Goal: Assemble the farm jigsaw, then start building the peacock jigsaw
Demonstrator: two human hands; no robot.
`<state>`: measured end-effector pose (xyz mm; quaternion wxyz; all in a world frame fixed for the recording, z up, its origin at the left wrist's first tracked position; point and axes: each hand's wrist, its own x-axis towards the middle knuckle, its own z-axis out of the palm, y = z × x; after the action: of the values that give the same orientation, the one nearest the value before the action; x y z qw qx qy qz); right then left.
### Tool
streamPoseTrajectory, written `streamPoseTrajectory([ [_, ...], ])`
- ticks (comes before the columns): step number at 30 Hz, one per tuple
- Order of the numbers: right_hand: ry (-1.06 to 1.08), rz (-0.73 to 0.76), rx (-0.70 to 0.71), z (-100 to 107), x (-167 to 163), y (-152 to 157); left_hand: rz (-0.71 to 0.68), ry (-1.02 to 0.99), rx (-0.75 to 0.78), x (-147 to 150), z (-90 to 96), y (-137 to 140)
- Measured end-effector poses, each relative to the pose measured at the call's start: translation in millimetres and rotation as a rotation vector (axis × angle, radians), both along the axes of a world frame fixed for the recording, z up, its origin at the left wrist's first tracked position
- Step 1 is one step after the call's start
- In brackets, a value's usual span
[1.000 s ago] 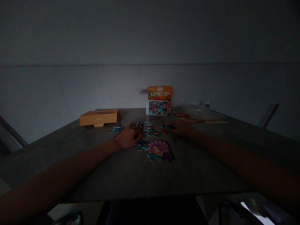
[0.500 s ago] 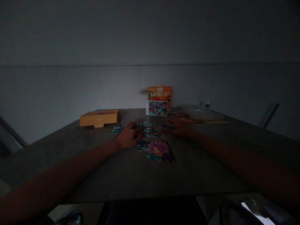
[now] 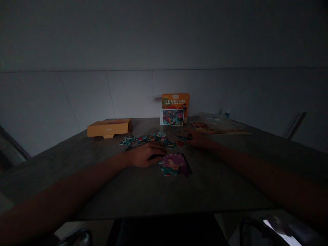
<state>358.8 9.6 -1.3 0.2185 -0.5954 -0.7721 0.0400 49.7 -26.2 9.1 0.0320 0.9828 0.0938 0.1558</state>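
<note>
My left hand (image 3: 147, 155) lies low over the table, fingers stretched out and thumb apart, at the left edge of a joined section of jigsaw puzzle (image 3: 175, 163). That section shows a bird on purple with teal below, and my fingers cover its upper left part. Beyond it, loose jigsaw pieces (image 3: 146, 138) are spread in a heap. My right hand (image 3: 197, 140) rests at the right end of the loose pieces, beside a few dark and reddish ones (image 3: 180, 143). Its fingers look parted, though dim light blurs them, and no held piece shows.
A picture card (image 3: 172, 117) leans on an upright orange box (image 3: 175, 99) near the wall. An open yellow-orange box (image 3: 109, 128) lies at the left. Clear plastic wrapping (image 3: 215, 120) and a printed sheet (image 3: 225, 132) lie at the back right.
My left hand has moved from the loose pieces toward me and right, onto the joined section's left edge, with its fingers stretching out. My right hand has barely moved.
</note>
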Motion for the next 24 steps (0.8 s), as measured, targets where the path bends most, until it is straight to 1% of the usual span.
streamPoseTrajectory([
  [3, 0.019, 0.025, 0.025, -2, 2, 2, 0.008, -0.008, -0.004, 0, -0.6, 1],
  [7, 0.070, 0.075, 0.153, -4, 5, 5, 0.002, -0.006, -0.012, -1, -0.2, 1],
  [10, 0.197, 0.136, 0.214, -3, 3, 5, 0.029, 0.008, 0.004, -2, -0.2, 0],
  [12, 0.385, 0.192, 0.173, 0, -2, 1, 0.072, 0.000, 0.025, -3, -1.1, -2],
  [14, 0.589, 0.270, 0.056, 3, -10, -7, 0.122, -0.033, 0.053, -3, -2.0, -3],
  [16, 0.710, 0.349, -0.070, 6, -20, -18, 0.168, -0.085, 0.083, -4, -2.1, -4],
  [19, 0.782, 0.406, -0.128, 10, -37, -36, 0.183, -0.170, 0.137, -4, -0.6, -5],
  [21, 0.811, 0.445, -0.143, 10, -46, -45, 0.147, -0.193, 0.195, -4, 0.6, -5],
  [24, 0.806, 0.500, -0.165, 10, -54, -51, 0.065, -0.163, 0.268, -4, 0.7, -5],
])
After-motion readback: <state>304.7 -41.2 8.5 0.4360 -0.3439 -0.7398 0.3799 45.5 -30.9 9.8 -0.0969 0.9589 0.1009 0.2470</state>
